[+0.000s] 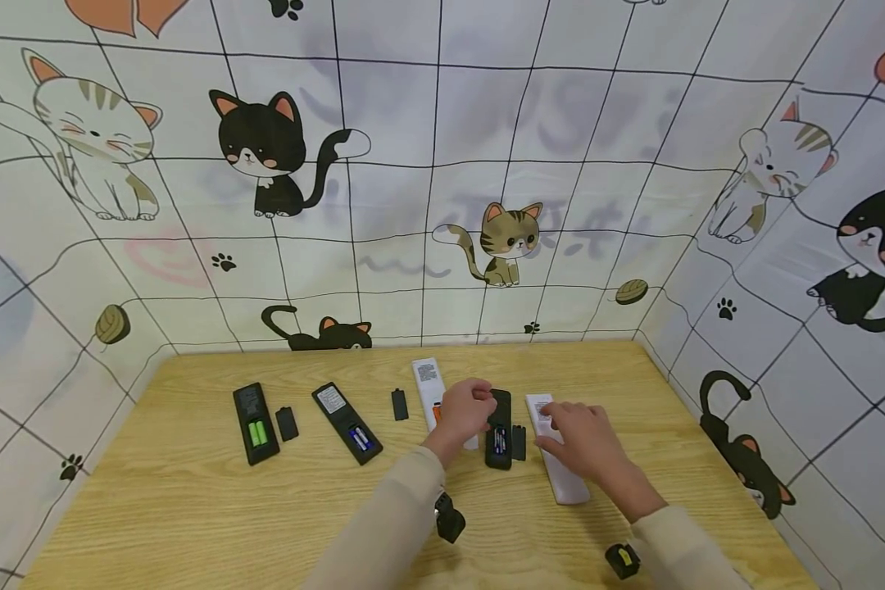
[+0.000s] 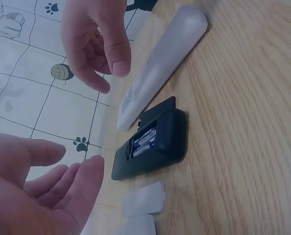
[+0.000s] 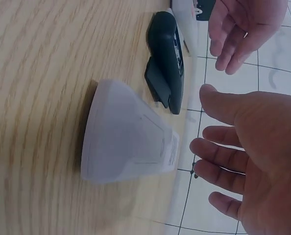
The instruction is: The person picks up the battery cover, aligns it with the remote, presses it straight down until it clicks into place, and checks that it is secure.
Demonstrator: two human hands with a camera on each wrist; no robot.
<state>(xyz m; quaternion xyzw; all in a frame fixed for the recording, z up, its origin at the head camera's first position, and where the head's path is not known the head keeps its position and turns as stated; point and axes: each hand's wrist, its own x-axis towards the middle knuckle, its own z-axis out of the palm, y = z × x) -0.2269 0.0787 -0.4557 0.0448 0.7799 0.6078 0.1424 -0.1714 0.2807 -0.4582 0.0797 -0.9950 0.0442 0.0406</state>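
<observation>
My left hand (image 1: 466, 410) hovers above the table between a white remote control (image 1: 429, 381) and a black remote control (image 1: 498, 447). Its fingers are loosely bent around nothing in the left wrist view. The black remote lies back side up, batteries (image 2: 144, 143) showing in its bay, with a black battery cover (image 1: 519, 442) beside it. Over another white remote control (image 1: 564, 479), my right hand (image 1: 583, 438) hangs with fingers apart; the right wrist view shows a gap between this hand and that remote (image 3: 126, 137). A small white cover (image 2: 144, 199) lies beside the black remote.
On the left lie a black remote (image 1: 256, 426) with green batteries, its cover (image 1: 287, 424), another black remote (image 1: 347, 422) with blue batteries and a cover (image 1: 400, 404). A cat-patterned sheet (image 1: 391, 205) stands behind the wooden table (image 1: 192, 508).
</observation>
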